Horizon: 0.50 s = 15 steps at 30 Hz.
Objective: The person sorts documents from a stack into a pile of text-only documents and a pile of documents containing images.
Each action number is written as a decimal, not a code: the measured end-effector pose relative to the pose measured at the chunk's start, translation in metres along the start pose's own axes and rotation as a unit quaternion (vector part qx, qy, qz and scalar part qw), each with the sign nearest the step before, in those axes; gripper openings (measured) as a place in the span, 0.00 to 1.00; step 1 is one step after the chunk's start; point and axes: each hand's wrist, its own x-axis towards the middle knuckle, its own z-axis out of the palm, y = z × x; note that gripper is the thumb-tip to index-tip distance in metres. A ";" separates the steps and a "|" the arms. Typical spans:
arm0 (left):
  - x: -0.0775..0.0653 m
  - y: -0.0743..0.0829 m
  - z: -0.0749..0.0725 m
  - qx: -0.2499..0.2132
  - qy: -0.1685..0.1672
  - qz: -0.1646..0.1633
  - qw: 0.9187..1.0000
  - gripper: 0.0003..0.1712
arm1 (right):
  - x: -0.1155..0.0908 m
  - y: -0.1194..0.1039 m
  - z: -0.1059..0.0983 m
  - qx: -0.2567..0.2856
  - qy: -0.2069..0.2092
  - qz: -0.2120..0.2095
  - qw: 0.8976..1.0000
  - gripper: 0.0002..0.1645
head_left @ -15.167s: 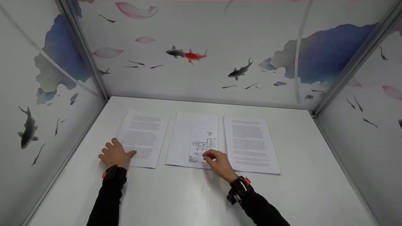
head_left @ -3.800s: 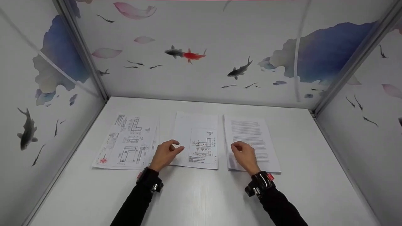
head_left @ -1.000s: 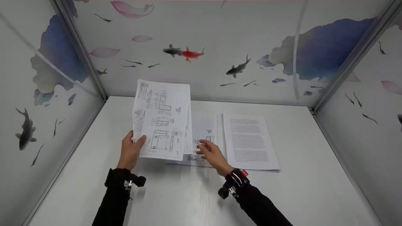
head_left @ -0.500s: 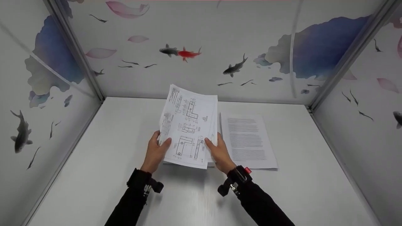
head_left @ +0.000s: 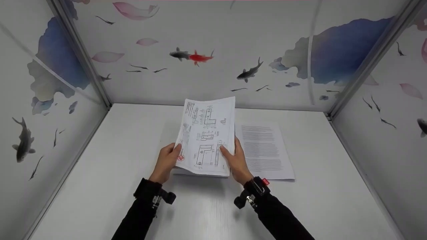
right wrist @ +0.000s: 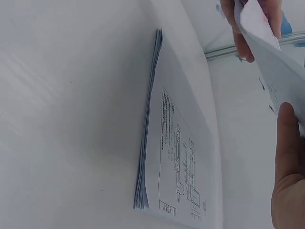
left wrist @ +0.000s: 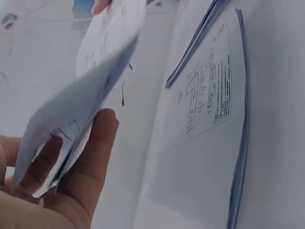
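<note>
Both hands hold a thin bundle of drawing sheets (head_left: 208, 133) tilted up above the middle of the table. My left hand (head_left: 164, 163) grips its left edge, thumb on the front beside a red stamp and fingers behind. My right hand (head_left: 237, 163) grips the right edge, thumb over the printed drawing. In the left wrist view the sheets (left wrist: 71, 105) bend between thumb and fingers. Below them, apart from the held bundle, a middle paper stack (right wrist: 178, 143) with a drawing on top lies on the table; the bundle mostly hides it in the head view.
To the right lies a stack of text pages (head_left: 263, 150), close to the held sheets. The white table (head_left: 206, 213) is bounded by printed panels at the back (head_left: 213, 83) and on both sides.
Since 3.8 s ago, the drawing sheets at the left were lifted off the table. In the last second my left hand carried them right over the middle stack, and my right hand took their right edge.
</note>
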 end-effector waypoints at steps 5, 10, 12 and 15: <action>0.002 -0.005 0.000 -0.006 0.005 0.013 1.000 0.15 | -0.002 0.003 -0.001 0.021 -0.035 0.024 0.999 0.44; 0.002 -0.008 0.001 0.030 0.035 0.056 0.997 0.14 | -0.004 0.007 -0.002 0.058 -0.089 0.033 0.994 0.41; 0.001 -0.009 0.001 0.042 0.037 0.081 0.995 0.16 | -0.004 0.008 -0.003 0.064 -0.101 0.035 0.992 0.39; 0.001 -0.011 -0.001 0.027 0.028 0.092 0.995 0.24 | -0.005 0.008 -0.004 0.081 -0.107 0.038 0.990 0.39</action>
